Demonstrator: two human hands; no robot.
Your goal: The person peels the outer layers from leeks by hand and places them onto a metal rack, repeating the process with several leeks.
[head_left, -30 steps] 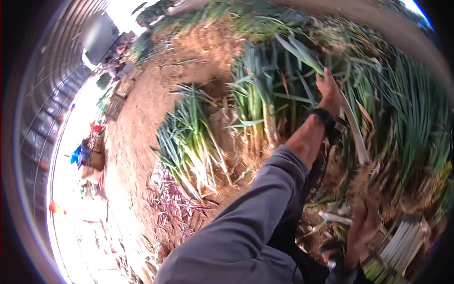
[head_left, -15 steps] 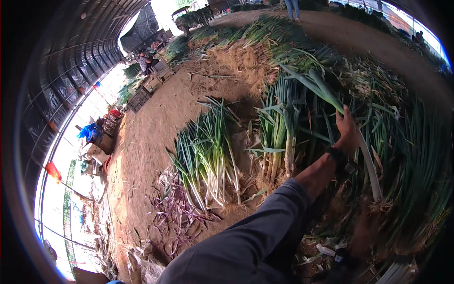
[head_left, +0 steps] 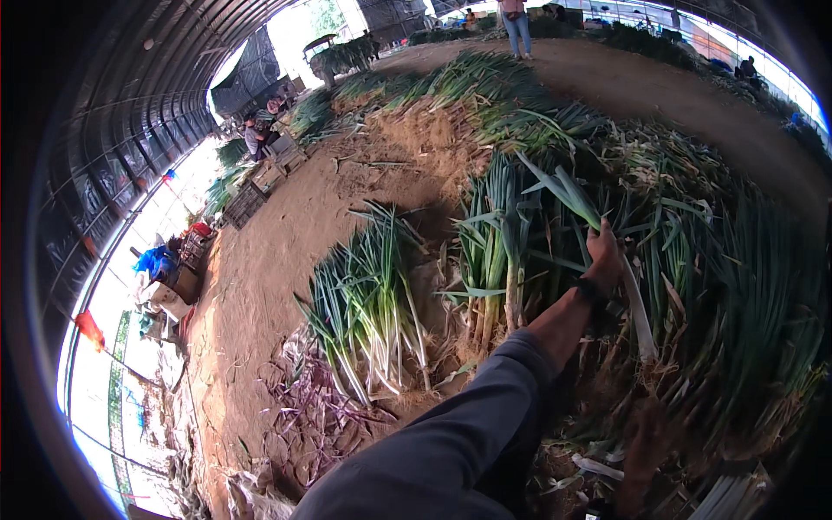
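Left hand (head_left: 607,251): wrapped round one leek (head_left: 639,308), where the green met the white.
Leek: slanted among the standing bunches (head_left: 498,243), leaves up and leftward, roots down toward the right hand (head_left: 643,442).
Right hand: a dark blur below the roots; I couldn't tell whether it was spread or pinching.
Cart (head_left: 321,41): far off, heaped with greens (head_left: 347,57).
Crate (head_left: 245,205): dark, on the dirt floor (head_left: 277,225); I couldn't make out its contents.
Box (head_left: 185,283): brown, with something blue (head_left: 158,261) bunched near its top.
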